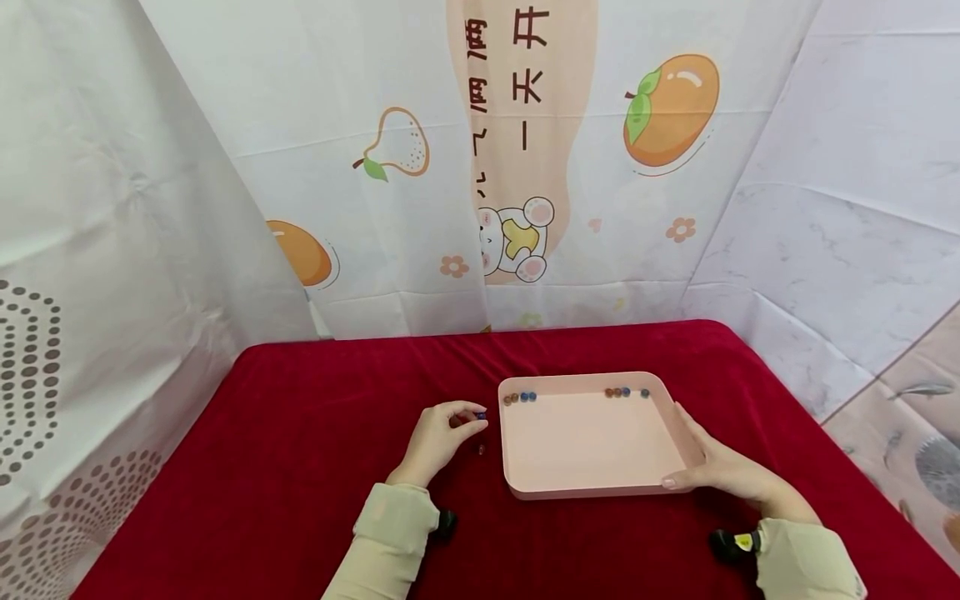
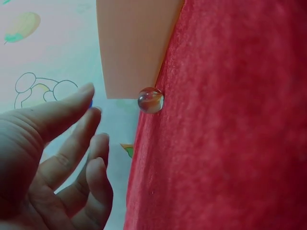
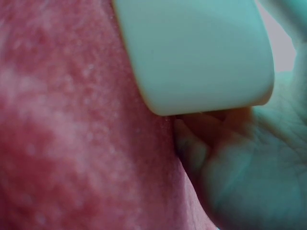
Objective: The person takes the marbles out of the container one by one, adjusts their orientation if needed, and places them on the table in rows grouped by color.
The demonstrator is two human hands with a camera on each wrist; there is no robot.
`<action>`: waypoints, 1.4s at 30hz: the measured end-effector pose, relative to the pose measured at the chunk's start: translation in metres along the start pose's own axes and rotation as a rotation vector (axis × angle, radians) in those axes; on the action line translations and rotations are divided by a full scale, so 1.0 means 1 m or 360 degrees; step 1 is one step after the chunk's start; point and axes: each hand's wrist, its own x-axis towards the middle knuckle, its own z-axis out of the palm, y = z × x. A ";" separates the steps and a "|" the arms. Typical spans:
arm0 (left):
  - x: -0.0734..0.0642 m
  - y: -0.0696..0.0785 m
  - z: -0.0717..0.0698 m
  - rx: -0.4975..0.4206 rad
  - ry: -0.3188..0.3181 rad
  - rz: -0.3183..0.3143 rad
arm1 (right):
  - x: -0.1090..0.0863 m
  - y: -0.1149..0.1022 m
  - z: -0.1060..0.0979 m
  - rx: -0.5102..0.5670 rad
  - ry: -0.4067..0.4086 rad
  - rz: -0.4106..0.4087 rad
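Observation:
A small blue marble (image 1: 482, 415) is pinched between the thumb and fingertips of my left hand (image 1: 437, 435), just off the left wall of a shallow pink tray (image 1: 592, 450). In the left wrist view only a sliver of that marble shows between the fingers. Below this hand, a clear marble with a reddish-orange swirl (image 2: 150, 100) lies on the red cloth outside the tray. My right hand (image 1: 723, 468) holds the tray by its right side, thumb at the near right corner and fingers along the outer wall. The right wrist view shows that hand beneath the tray's rounded corner.
Inside the tray, along its far wall, several brown and blue marbles (image 1: 520, 397) sit at the left and several more (image 1: 618, 392) at the right. Red cloth (image 1: 337, 417) covers the table. Printed curtains (image 1: 360, 250) hang behind and on both sides.

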 end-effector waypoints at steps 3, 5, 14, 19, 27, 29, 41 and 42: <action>0.000 -0.001 -0.001 0.0009 -0.0041 -0.0023 | 0.000 0.000 0.000 -0.0013 0.0002 -0.0017; 0.000 -0.003 -0.001 0.0019 -0.0077 -0.0038 | 0.001 0.000 0.000 -0.0013 0.0003 -0.0027; 0.004 -0.007 -0.001 0.0128 -0.0198 -0.0082 | -0.001 -0.001 0.001 0.0012 0.0005 -0.0032; 0.006 -0.001 -0.001 0.0183 -0.0243 -0.0123 | -0.002 -0.001 0.001 0.0019 0.0011 -0.0039; 0.010 0.001 -0.002 0.0258 -0.0282 -0.0190 | 0.000 -0.001 0.000 0.0012 0.0001 -0.0050; 0.011 0.000 -0.001 0.0272 -0.0284 -0.0191 | 0.000 -0.001 0.000 0.0011 0.0004 -0.0050; 0.014 0.000 0.000 0.0279 -0.0312 -0.0202 | 0.000 0.000 0.000 0.0026 0.0004 -0.0051; 0.014 0.000 0.000 0.0277 -0.0313 -0.0199 | 0.000 0.000 0.000 0.0026 0.0003 -0.0052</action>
